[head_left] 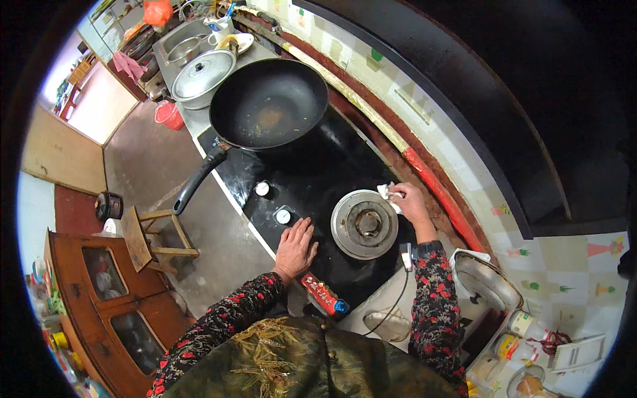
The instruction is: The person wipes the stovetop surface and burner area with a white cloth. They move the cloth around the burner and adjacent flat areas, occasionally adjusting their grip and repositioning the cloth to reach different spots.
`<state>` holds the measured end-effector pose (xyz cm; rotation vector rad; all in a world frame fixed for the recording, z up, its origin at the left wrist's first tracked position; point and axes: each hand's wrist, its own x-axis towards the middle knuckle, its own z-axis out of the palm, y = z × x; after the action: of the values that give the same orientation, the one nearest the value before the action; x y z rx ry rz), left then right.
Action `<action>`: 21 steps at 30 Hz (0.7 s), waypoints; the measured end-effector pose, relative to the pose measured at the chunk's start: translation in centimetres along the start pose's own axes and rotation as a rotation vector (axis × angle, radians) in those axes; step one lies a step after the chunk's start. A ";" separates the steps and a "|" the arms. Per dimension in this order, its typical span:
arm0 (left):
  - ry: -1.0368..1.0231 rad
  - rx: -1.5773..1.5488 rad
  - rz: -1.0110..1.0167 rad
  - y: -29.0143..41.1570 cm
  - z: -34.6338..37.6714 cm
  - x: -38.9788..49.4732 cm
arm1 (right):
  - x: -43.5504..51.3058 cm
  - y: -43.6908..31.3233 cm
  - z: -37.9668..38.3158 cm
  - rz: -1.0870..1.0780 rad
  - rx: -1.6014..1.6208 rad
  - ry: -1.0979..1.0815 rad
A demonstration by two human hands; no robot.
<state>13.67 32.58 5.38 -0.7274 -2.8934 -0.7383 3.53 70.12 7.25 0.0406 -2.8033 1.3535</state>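
My right hand [411,203] pinches a crumpled white tissue or cloth [392,193] at the far edge of the round metal gas burner [366,241]. Some of the white piece hangs out between the fingers. My left hand [295,250] rests flat on the black glass cooktop [318,184], its fingers slightly spread and nothing in them. Just beyond its fingertips is a white control knob [283,216], and a second white knob [262,188] sits farther off. A black wok [268,109] stands over the other end of the cooktop, food residue inside, its handle [199,179] jutting past the front edge.
A lidded metal pot [204,74] stands between the wok and the sink [179,37]. Along the wall runs a pipe with a red section [443,199]. A red printed box [323,294] lies by my left wrist. A pot lid [487,281] leans at right, near several jars [512,346].
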 end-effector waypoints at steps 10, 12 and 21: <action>-0.001 0.014 0.003 -0.2 0.3 0.1 | -0.3 -0.4 1.1 -0.108 -0.350 -0.198; -0.002 0.018 0.002 -0.2 0.3 0.0 | -1.7 -0.4 0.7 -0.044 -0.379 -0.184; 0.012 0.003 0.000 0.0 0.2 -0.1 | -7.3 -1.1 1.0 0.042 -0.415 -0.070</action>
<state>13.75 32.66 5.16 -0.7199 -2.8828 -0.7360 10.88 68.80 7.22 0.0198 -3.0968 0.7632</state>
